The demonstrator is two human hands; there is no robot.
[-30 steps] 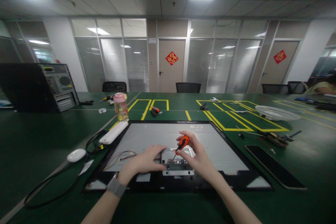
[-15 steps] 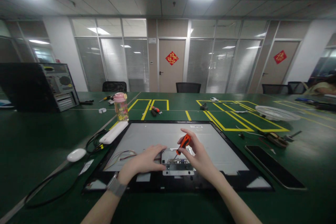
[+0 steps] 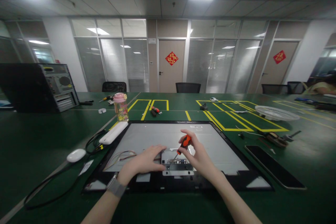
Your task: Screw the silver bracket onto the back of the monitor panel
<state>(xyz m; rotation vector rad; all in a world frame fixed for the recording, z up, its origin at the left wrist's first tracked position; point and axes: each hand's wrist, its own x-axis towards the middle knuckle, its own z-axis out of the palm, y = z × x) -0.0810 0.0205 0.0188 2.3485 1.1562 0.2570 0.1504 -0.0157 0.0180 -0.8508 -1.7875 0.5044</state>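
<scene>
An orange-and-black screwdriver (image 3: pixel 186 142) is held at its handle in the fingers of my right hand (image 3: pixel 198 153). It slants down to the left, its tip at the left front of a metal bracket with connectors (image 3: pixel 177 173). My left hand (image 3: pixel 147 159) grips this bracket by its left side, thumb at the front and fingers at the back. Under both hands lies a display panel (image 3: pixel 157 134), grey back up with a black frame. Thin wires (image 3: pixel 122 156) run over the panel left of the bracket and pass partly behind my left hand.
A phone (image 3: pixel 274 166) lies right of the panel. To its left are a white power strip (image 3: pixel 114 133), a white mouse (image 3: pixel 76 155), black cables and a pink-lidded bottle (image 3: pixel 121 106). Farther off stand a computer case (image 3: pixel 34 87) and a white round dish (image 3: pixel 277 113).
The screwdriver's tip has shifted a little left and toward me on the bracket, and its handle leans over more. My left hand stays in place.
</scene>
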